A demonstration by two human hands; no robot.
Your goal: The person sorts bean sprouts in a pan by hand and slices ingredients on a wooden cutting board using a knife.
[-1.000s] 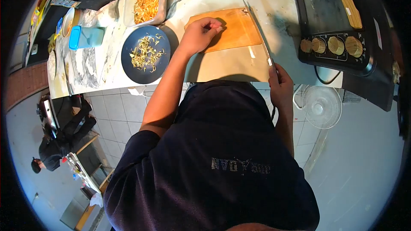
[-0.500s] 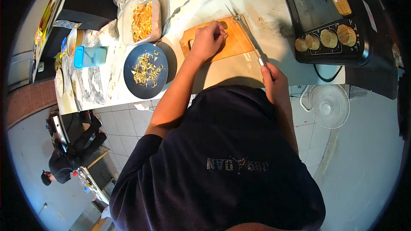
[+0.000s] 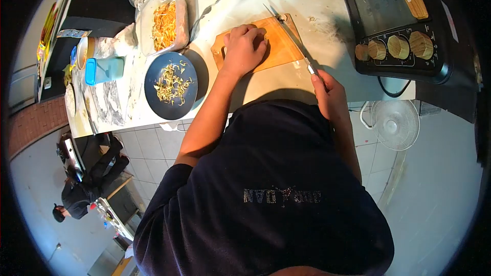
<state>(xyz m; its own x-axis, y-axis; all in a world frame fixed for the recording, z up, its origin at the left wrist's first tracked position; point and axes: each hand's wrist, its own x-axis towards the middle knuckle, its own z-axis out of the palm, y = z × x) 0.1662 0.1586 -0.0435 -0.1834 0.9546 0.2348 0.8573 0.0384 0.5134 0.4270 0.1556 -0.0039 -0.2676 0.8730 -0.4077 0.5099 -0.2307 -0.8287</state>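
A long knife (image 3: pixel 296 39) with a pale handle is in my right hand (image 3: pixel 331 94), which is closed round the handle at the front edge of the counter. Its blade slants up and left across the right part of the wooden cutting board (image 3: pixel 279 46). On the board rests my left hand (image 3: pixel 243 50), fingers curled and drawn together; whatever lies under them is hidden. A dark bit sits by the blade near the board's top right corner. Left of the board stands a dark blue bowl (image 3: pixel 153 89) holding thin pale shredded pieces.
A clear plastic container (image 3: pixel 183 25) of orange shreds stands behind the bowl, and a blue-lidded container (image 3: pixel 106 70) farther left. To the right is a black electric griddle (image 3: pixel 434 69) with wooden knobs. A white fan (image 3: pixel 393 125) stands below. Another person (image 3: pixel 79 197) is at lower left.
My left hand has lowered and flattened somewhat onto the board, its fingertips less raised. The knife tip has shifted slightly left. The whole view has moved a little.
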